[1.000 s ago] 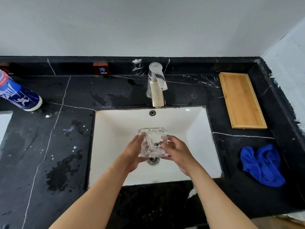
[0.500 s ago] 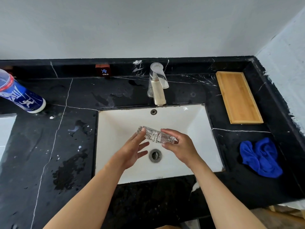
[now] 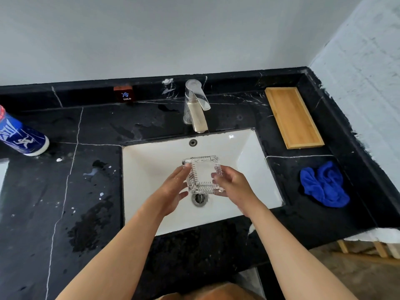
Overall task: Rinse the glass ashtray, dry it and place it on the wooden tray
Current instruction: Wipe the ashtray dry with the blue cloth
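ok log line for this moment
stage: rinse | ashtray: held over sink | hands: left, right | tray: empty | cloth: untouched

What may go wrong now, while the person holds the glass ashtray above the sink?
1. The glass ashtray is held only by the fingertips of the left hand and right hand; if wet, it may slip into the white sink and chip.
2. The blue cloth and wooden tray lie to the right, so drips may fall on the black counter on the way.
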